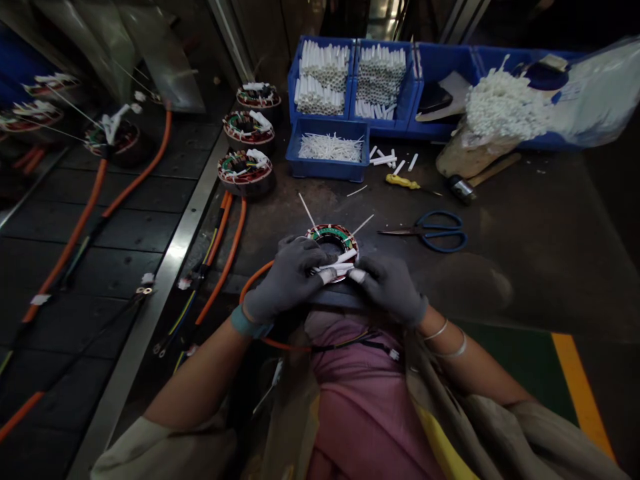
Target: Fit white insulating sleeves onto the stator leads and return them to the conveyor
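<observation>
The wound motor stator (333, 239) lies between my gloved left hand (287, 280), closed over its rim, and my gloved right hand (387, 288), pinching the white plastic sleeves (336, 265) against it, so I press evenly to stop them slipping.

Stator ring (333, 233) partly hidden under gloved hands (287, 280) (390, 290); grip on it unclear.

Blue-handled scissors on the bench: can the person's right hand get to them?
Probably yes. The grey-gloved right hand rests close to the blue-handled steel scissors, and I see nothing between them but dark workbench. It is on the striped wire-wound ring now, so it would need to lift off first.
</observation>
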Demonstrator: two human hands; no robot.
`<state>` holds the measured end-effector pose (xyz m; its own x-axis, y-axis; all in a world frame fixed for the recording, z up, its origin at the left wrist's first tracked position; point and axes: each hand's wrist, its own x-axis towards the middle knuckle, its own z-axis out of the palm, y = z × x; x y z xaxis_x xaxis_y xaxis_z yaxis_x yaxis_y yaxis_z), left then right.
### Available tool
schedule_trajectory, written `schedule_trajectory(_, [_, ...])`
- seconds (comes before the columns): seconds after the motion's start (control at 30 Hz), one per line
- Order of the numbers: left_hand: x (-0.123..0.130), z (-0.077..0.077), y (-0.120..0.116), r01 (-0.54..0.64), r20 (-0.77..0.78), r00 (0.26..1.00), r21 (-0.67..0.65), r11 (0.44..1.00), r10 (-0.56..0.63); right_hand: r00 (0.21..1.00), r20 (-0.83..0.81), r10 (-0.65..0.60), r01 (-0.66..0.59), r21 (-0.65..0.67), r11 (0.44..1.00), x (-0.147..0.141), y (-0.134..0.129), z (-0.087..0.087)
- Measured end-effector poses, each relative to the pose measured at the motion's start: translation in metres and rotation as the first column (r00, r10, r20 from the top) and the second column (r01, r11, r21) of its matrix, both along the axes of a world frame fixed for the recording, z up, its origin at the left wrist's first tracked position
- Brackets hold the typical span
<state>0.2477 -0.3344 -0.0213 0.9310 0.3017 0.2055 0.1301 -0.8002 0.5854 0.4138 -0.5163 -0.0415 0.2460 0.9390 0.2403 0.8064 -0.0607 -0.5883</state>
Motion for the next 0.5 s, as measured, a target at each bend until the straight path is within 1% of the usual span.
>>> schedule_trajectory(0.1, [-0.001, -0.001, 0.000, 0.027, 0.054, 0.998, 0.019, 0.999, -0.028, 0.996, -0.062, -0.067, 0.066, -0.010, 0.998, 0.011, 0.006, -0.003])
schedule_trajectory(0.13, [-0.001, -0.001, 0.001, 0.038, 0.063, 0.997, 0.019, 0.999, -0.039, 0.996, -0.067, -0.065, 0.065, -0.006, 0.998, 0.015, 0.008, -0.001])
schedule_trajectory(0.17, [-0.001, -0.002, 0.001, 0.042, 0.066, 0.997, 0.019, 0.999, -0.043, 0.997, -0.064, -0.034, 0.034, 0.001, 0.999, 0.019, 0.010, 0.000])
schedule_trajectory(0.23, [-0.001, -0.004, 0.002, 0.031, 0.057, 0.998, 0.015, 0.999, -0.032, 0.994, -0.037, 0.099, -0.099, -0.009, 0.995, 0.027, 0.017, 0.004])
schedule_trajectory(0.3, [-0.002, -0.005, 0.001, 0.007, 0.046, 0.999, 0.020, 1.000, -0.008, 0.975, -0.006, 0.223, -0.223, -0.055, 0.973, 0.035, 0.024, 0.007])
schedule_trajectory(0.33, [-0.002, -0.005, 0.000, -0.008, 0.035, 0.999, 0.030, 1.000, 0.007, 0.967, 0.004, 0.256, -0.254, -0.084, 0.963, 0.039, 0.027, 0.008])
schedule_trajectory(0.43, [-0.002, 0.000, -0.005, -0.034, -0.033, 0.999, 0.098, 0.995, 0.038, 0.960, 0.014, 0.281, -0.276, -0.139, 0.951, 0.045, 0.034, 0.009])
schedule_trajectory(0.5, [-0.001, 0.006, -0.010, -0.022, -0.072, 0.997, 0.149, 0.989, 0.033, 0.963, -0.002, 0.270, -0.268, -0.148, 0.952, 0.045, 0.035, 0.008])
